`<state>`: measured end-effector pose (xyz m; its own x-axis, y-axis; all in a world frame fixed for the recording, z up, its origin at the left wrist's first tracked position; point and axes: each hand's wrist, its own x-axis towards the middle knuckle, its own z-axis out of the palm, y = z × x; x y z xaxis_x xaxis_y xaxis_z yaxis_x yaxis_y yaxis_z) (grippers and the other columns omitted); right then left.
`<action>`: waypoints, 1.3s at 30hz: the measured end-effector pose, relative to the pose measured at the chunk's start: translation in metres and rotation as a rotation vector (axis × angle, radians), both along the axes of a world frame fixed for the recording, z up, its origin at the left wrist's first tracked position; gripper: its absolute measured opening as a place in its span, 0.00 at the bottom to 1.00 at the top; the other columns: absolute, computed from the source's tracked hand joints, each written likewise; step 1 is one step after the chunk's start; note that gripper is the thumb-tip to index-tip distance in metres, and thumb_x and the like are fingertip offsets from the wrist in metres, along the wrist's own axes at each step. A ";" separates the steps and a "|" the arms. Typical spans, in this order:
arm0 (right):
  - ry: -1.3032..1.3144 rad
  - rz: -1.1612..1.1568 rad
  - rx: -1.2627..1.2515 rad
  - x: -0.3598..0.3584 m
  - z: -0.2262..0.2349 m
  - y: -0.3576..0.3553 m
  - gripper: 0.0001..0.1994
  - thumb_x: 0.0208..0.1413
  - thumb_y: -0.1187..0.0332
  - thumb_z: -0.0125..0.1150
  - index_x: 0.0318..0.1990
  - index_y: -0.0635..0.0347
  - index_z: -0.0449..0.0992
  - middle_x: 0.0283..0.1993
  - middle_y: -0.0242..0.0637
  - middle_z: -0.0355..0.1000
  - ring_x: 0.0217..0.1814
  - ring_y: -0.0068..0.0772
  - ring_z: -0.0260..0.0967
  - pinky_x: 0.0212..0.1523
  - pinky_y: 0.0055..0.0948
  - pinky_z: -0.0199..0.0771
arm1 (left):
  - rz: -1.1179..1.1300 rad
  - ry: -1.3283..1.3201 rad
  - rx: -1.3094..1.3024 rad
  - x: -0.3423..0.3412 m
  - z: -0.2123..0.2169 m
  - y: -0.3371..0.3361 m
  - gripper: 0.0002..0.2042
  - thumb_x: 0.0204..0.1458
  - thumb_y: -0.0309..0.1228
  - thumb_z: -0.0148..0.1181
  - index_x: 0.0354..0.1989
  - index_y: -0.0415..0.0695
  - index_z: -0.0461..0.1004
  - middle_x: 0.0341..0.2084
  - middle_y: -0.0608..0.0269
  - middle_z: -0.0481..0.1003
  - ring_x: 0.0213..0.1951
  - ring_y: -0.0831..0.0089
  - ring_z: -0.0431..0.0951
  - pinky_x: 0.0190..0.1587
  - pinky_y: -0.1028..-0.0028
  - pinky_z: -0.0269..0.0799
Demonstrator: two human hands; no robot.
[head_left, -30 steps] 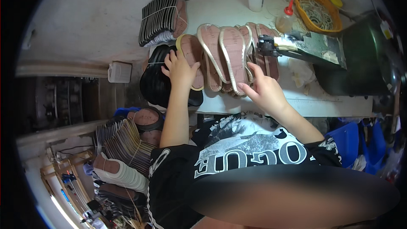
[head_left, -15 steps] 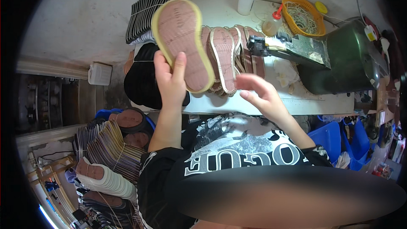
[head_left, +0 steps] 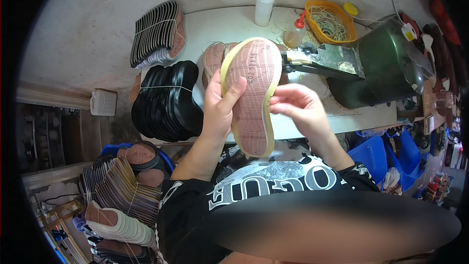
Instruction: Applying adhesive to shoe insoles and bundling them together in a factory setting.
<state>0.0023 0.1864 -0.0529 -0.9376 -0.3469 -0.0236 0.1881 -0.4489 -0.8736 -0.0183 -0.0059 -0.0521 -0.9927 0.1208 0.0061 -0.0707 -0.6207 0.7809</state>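
Centrally, a yellow-rimmed insole (head_left: pixel 251 105) in the grasping left hand (head_left: pixel 218 108), its right edge in the pinching right hand (head_left: pixel 305 112)

The left forearm (head_left: pixel 195 160) slants up and rightward; the left hand (head_left: pixel 218 105) is closed in a grip, thumb (head_left: pixel 235 91) laid flat across the front, fingers mostly hidden. The right forearm (head_left: pixel 334 150) slants up and leftward; the right hand (head_left: pixel 302 111) has curled fingers, thumb and forefinger tips close together.
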 end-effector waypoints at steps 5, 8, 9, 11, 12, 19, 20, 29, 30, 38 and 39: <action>-0.068 -0.156 -0.078 -0.009 -0.001 0.035 0.11 0.54 0.77 0.61 0.45 0.64 0.74 0.39 0.41 0.77 0.37 0.26 0.75 0.40 0.25 0.77 | 0.030 0.001 0.001 0.001 0.004 -0.007 0.19 0.56 0.26 0.58 0.55 0.37 0.63 0.46 0.58 0.74 0.45 0.75 0.75 0.50 0.75 0.70; -0.009 -0.307 -0.018 -0.011 0.002 0.046 0.06 0.61 0.71 0.56 0.42 0.62 0.73 0.26 0.32 0.72 0.23 0.17 0.67 0.24 0.14 0.68 | 0.027 -0.027 0.018 0.005 -0.004 -0.011 0.19 0.57 0.26 0.57 0.55 0.36 0.63 0.46 0.56 0.74 0.45 0.74 0.76 0.50 0.75 0.71; -0.018 -0.377 -0.051 -0.013 0.006 0.045 0.06 0.63 0.69 0.54 0.41 0.61 0.72 0.20 0.27 0.67 0.17 0.13 0.59 0.19 0.13 0.59 | 0.021 -0.030 0.020 0.006 -0.004 -0.012 0.19 0.57 0.26 0.57 0.55 0.36 0.63 0.46 0.56 0.74 0.45 0.74 0.76 0.50 0.75 0.71; 0.084 -0.348 -0.112 -0.018 0.014 0.054 0.07 0.64 0.67 0.52 0.41 0.61 0.72 0.17 0.24 0.62 0.14 0.11 0.52 0.17 0.14 0.53 | 0.033 -0.043 0.029 0.007 -0.004 -0.014 0.18 0.57 0.26 0.56 0.55 0.36 0.63 0.46 0.56 0.74 0.44 0.74 0.76 0.50 0.75 0.72; 0.102 -0.468 0.037 -0.017 0.017 0.060 0.08 0.65 0.65 0.51 0.40 0.61 0.71 0.14 0.21 0.57 0.11 0.11 0.48 0.15 0.15 0.50 | 0.043 -0.041 0.009 0.007 -0.005 -0.013 0.18 0.57 0.26 0.55 0.55 0.36 0.63 0.46 0.56 0.74 0.44 0.74 0.77 0.49 0.75 0.72; 0.787 -0.138 0.809 -0.009 0.034 0.086 0.22 0.61 0.60 0.55 0.57 0.67 0.70 0.56 0.47 0.68 0.54 0.34 0.69 0.49 0.26 0.70 | 0.073 -0.042 0.031 0.003 0.004 0.000 0.16 0.58 0.27 0.55 0.53 0.37 0.64 0.45 0.57 0.74 0.43 0.75 0.76 0.48 0.75 0.72; 0.476 -0.077 0.542 0.000 0.030 0.062 0.22 0.60 0.63 0.56 0.58 0.67 0.68 0.54 0.46 0.70 0.52 0.33 0.71 0.48 0.27 0.72 | 0.037 -0.045 0.077 -0.001 0.005 0.008 0.16 0.58 0.28 0.56 0.52 0.37 0.64 0.44 0.58 0.74 0.43 0.75 0.76 0.48 0.75 0.72; -0.159 0.204 -0.350 -0.015 -0.027 0.020 0.25 0.53 0.64 0.67 0.53 0.68 0.67 0.44 0.41 0.75 0.35 0.20 0.75 0.23 0.10 0.72 | -0.143 -0.052 0.111 -0.001 0.014 0.043 0.15 0.58 0.29 0.56 0.51 0.38 0.66 0.41 0.60 0.75 0.41 0.78 0.76 0.45 0.77 0.73; -0.081 0.121 -0.392 -0.011 -0.030 0.008 0.27 0.50 0.62 0.70 0.54 0.66 0.67 0.46 0.41 0.74 0.32 0.19 0.75 0.19 0.08 0.69 | -0.146 -0.056 0.102 -0.002 0.014 0.042 0.15 0.58 0.29 0.56 0.51 0.38 0.66 0.41 0.60 0.75 0.41 0.78 0.76 0.45 0.77 0.73; -0.209 0.160 -0.599 -0.002 -0.057 -0.009 0.27 0.50 0.69 0.68 0.58 0.59 0.66 0.51 0.34 0.71 0.46 0.26 0.73 0.36 0.19 0.77 | -0.204 -0.217 0.153 -0.004 0.012 0.048 0.19 0.59 0.30 0.51 0.58 0.36 0.63 0.43 0.57 0.76 0.39 0.76 0.79 0.42 0.76 0.76; -0.214 0.153 -0.606 -0.004 -0.053 -0.009 0.27 0.50 0.69 0.68 0.58 0.59 0.66 0.51 0.34 0.71 0.46 0.26 0.73 0.36 0.19 0.77 | -0.208 -0.225 0.148 -0.003 0.012 0.049 0.19 0.59 0.30 0.51 0.58 0.36 0.63 0.43 0.57 0.76 0.39 0.76 0.79 0.42 0.76 0.76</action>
